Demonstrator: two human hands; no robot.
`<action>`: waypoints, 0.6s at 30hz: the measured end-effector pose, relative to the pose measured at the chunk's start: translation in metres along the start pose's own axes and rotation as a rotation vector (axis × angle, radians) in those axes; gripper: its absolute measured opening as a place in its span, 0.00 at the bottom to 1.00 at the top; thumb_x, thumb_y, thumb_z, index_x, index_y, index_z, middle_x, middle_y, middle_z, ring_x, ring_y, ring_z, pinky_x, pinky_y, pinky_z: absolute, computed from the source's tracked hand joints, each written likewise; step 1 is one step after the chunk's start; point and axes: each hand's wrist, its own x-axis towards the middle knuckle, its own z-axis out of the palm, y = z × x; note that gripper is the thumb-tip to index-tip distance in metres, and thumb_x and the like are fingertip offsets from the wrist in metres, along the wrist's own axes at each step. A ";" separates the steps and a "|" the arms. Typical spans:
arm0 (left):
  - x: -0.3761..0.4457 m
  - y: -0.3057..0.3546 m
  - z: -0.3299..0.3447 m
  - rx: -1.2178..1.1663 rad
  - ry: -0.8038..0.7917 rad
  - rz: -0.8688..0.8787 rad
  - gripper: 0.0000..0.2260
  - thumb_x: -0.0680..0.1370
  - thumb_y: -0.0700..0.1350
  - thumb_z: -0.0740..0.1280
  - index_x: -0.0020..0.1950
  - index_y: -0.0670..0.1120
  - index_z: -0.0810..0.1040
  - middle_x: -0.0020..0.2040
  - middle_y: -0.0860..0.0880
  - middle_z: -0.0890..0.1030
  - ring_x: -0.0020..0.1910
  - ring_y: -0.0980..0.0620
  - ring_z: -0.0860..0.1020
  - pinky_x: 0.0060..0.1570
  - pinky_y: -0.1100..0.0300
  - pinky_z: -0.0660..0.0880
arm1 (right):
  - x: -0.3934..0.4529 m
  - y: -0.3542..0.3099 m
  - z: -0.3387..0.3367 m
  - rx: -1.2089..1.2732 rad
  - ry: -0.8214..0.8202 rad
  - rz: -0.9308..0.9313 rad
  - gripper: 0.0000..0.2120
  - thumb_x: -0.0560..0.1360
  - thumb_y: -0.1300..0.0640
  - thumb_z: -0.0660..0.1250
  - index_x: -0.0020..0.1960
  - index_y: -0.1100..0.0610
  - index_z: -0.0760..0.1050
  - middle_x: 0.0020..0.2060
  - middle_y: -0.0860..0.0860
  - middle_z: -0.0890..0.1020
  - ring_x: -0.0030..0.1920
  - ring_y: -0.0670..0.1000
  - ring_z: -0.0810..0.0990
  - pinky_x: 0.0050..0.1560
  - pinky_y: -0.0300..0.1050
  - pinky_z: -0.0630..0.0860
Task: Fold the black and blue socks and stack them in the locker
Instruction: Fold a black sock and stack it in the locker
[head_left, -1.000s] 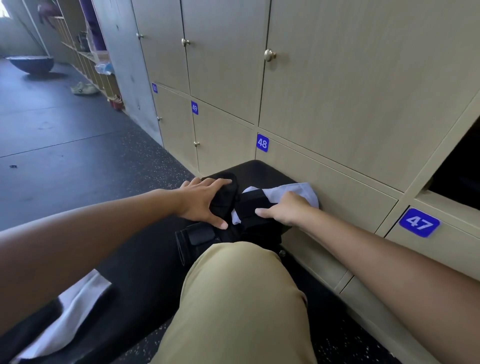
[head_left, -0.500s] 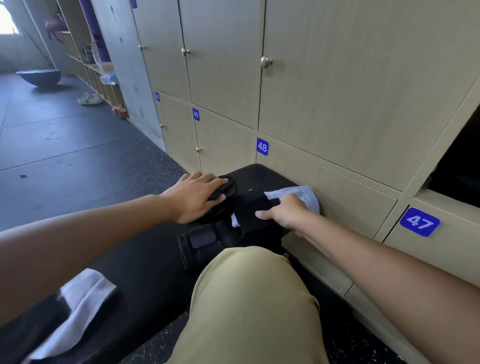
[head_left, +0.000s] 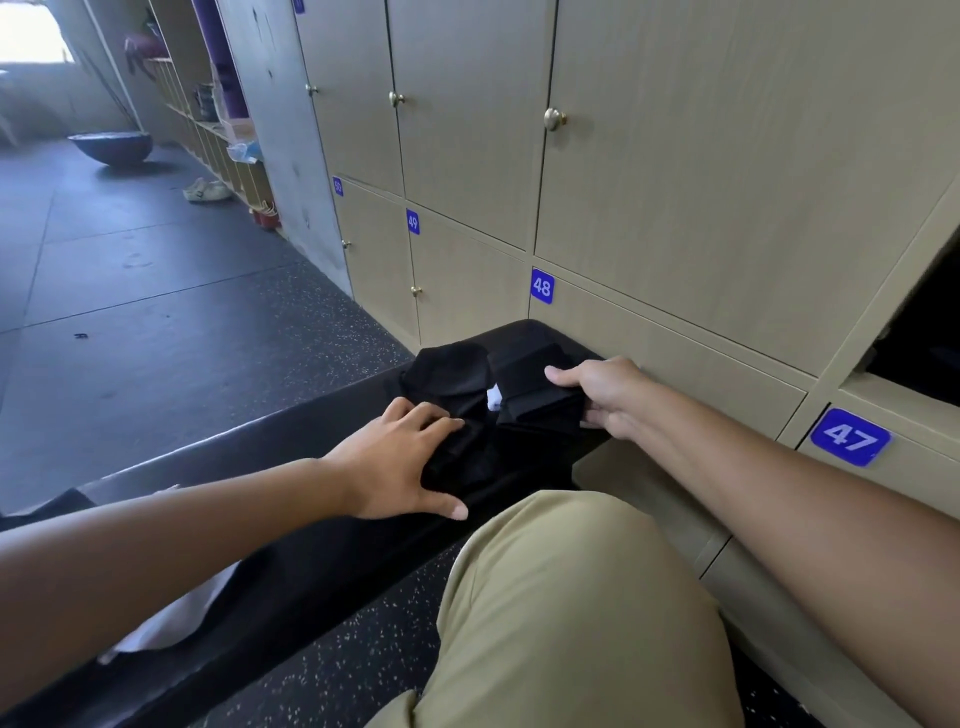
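Black socks lie on the far end of a black bench (head_left: 291, 566), right against the lockers. My left hand (head_left: 400, 462) presses flat, fingers spread, on one black sock (head_left: 457, 379). A folded black stack (head_left: 535, 395) sits to its right, and my right hand (head_left: 602, 395) grips it, thumb on top and fingers under its right edge. A scrap of pale blue-white fabric (head_left: 493, 397) peeks out between the two black piles. The open locker (head_left: 919, 332) shows as a dark opening at the right edge, above the number plate 47.
Shut tan locker doors numbered 48 and 49 (head_left: 540, 286) stand behind the bench. My knee in tan trousers (head_left: 566, 613) fills the foreground. White cloth (head_left: 171, 618) lies on the bench under my left forearm. Dark floor stretches left, with a shelf rack and a bowl far off.
The pale cloth that showed behind my right hand is now almost covered by black socks. My left hand slid back toward me and flattened on the sock. The view moved closer.
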 end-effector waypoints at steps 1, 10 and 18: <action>0.000 0.001 0.000 -0.002 0.008 -0.010 0.49 0.69 0.77 0.63 0.82 0.53 0.56 0.77 0.55 0.62 0.73 0.49 0.61 0.72 0.54 0.67 | -0.002 -0.002 -0.002 0.034 -0.006 -0.002 0.22 0.73 0.59 0.77 0.64 0.62 0.75 0.53 0.57 0.85 0.50 0.56 0.85 0.37 0.46 0.80; 0.004 0.001 -0.013 -0.133 0.136 -0.052 0.18 0.82 0.50 0.64 0.72 0.50 0.73 0.66 0.51 0.79 0.65 0.48 0.76 0.65 0.55 0.71 | -0.012 -0.013 -0.018 0.175 -0.114 -0.077 0.06 0.78 0.61 0.71 0.53 0.62 0.78 0.49 0.57 0.84 0.47 0.55 0.84 0.41 0.47 0.81; 0.015 -0.012 -0.069 -0.752 0.339 -0.319 0.09 0.83 0.51 0.65 0.53 0.48 0.81 0.47 0.48 0.85 0.48 0.50 0.83 0.52 0.52 0.80 | -0.005 -0.022 -0.016 0.083 -0.101 -0.278 0.09 0.77 0.62 0.72 0.55 0.55 0.75 0.50 0.53 0.85 0.52 0.54 0.84 0.53 0.51 0.81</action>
